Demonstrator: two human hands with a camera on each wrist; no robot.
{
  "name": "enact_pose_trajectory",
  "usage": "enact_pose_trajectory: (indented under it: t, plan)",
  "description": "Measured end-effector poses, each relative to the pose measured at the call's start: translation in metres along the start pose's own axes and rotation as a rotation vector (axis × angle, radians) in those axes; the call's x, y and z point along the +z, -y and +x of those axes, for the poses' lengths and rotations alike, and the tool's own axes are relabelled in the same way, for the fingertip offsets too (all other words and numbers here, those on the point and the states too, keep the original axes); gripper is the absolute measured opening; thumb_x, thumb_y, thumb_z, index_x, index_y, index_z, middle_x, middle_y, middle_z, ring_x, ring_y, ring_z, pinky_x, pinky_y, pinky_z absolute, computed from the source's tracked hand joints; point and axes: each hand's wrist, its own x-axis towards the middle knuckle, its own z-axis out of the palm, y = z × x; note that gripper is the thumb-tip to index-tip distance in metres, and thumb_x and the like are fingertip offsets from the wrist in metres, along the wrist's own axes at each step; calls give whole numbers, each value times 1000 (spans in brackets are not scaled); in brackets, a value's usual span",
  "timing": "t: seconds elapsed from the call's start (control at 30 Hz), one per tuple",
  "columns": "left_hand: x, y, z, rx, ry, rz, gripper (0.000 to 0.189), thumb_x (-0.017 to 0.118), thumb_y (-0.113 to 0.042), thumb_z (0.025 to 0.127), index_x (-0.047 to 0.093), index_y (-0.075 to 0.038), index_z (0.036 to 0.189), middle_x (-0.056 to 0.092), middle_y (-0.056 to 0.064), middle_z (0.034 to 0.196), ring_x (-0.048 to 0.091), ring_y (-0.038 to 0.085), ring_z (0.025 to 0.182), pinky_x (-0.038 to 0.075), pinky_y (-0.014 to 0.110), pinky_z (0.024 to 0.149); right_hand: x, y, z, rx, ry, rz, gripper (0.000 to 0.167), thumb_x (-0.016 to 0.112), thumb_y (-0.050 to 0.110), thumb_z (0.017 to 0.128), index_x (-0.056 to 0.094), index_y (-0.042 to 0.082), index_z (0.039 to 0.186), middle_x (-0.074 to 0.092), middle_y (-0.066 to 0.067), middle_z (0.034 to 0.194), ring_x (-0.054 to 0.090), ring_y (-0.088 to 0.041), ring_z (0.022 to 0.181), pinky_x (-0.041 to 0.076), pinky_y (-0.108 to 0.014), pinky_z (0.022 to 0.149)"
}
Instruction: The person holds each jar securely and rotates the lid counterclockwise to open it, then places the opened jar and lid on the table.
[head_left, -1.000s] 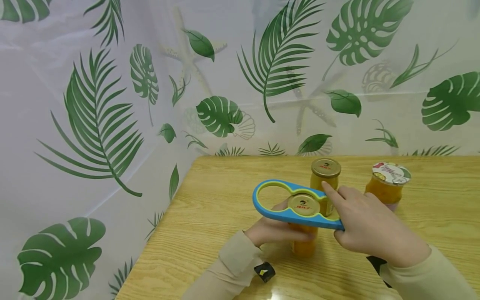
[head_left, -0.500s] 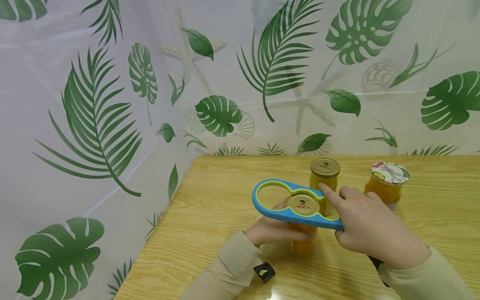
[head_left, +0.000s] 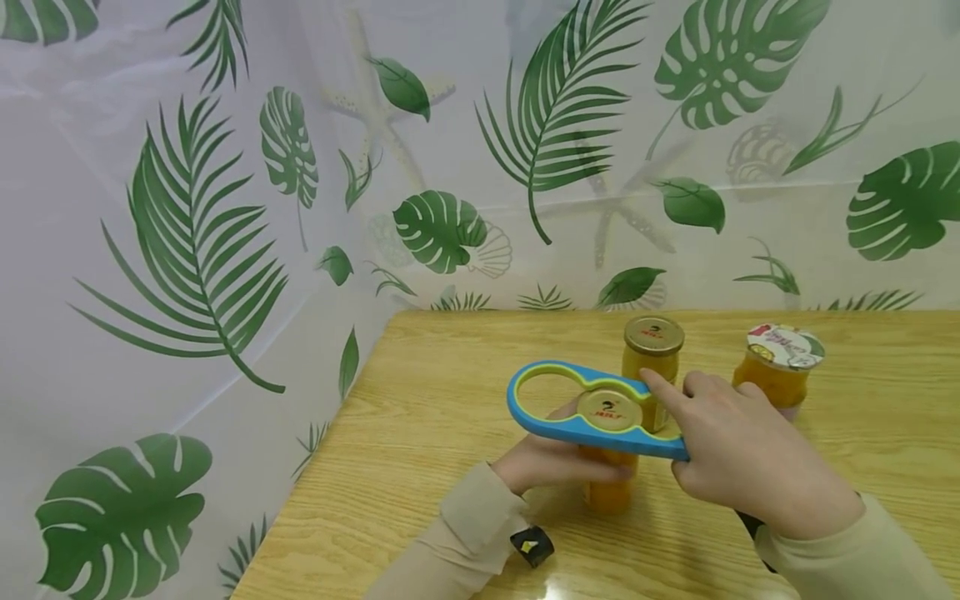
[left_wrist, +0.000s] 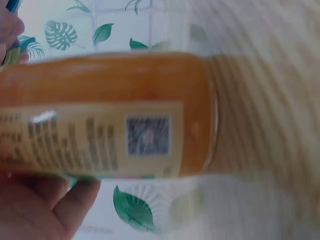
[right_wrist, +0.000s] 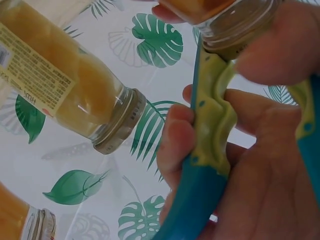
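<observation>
In the head view my left hand [head_left: 543,462] grips a glass jar [head_left: 609,497] of orange contents, upright near the middle of the table. The left wrist view has this jar's label and QR code [left_wrist: 148,136] up close, with the hand's fingers [left_wrist: 77,205] against its side. My right hand [head_left: 738,458] holds the right end of a blue and lime-green jar opener [head_left: 558,429]. One of the opener's middle openings surrounds the jar's gold lid [head_left: 609,409]. From the right wrist, the opener's wavy green inner edge [right_wrist: 212,115] shows beside the lid; part of the grip is hidden.
Just behind stands a second gold-lidded jar [head_left: 649,354] with yellow contents. To its right is a squat orange jar [head_left: 772,379] with a patterned lid. A leaf-print curtain [head_left: 450,150] hangs along the back and left edges of the wooden table [head_left: 420,400].
</observation>
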Motion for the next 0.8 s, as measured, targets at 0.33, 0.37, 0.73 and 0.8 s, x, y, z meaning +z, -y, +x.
enact_pose_trajectory:
  t: [0.33, 0.37, 0.73, 0.8]
  plan:
    - [-5, 4, -3, 9, 36, 71, 71, 71, 0, 72, 33, -8, 132, 42, -4, 127, 37, 2, 114, 27, 24, 97, -1, -1, 1, 4, 31, 10, 78, 68, 16, 58, 42, 4, 131, 38, 2, 68, 33, -13, 59, 25, -29, 51]
    - [-4, 4, -3, 9, 35, 69, 72, 71, 1, 72, 33, -7, 132, 42, -3, 128, 37, 2, 114, 27, 23, 97, -1, -2, 1, 0, 34, 7, 78, 69, 16, 58, 42, 4, 131, 38, 2, 69, 33, -13, 59, 26, -28, 51]
    - [-2, 7, -3, 43, 23, 114, 75, 72, 4, 69, 32, -6, 132, 40, 1, 130, 35, 2, 116, 25, 23, 98, -4, -15, -5, -14, 45, 2, 48, 72, 17, 59, 51, 3, 99, 46, 0, 72, 41, -13, 60, 35, -29, 49]
    - [-1, 8, -2, 54, 20, 116, 74, 72, 4, 69, 33, -5, 131, 41, 1, 129, 35, 2, 115, 25, 23, 98, -4, -16, -4, -11, 53, 16, 38, 72, 16, 60, 49, 7, 89, 41, 3, 67, 38, -11, 56, 33, -26, 47]
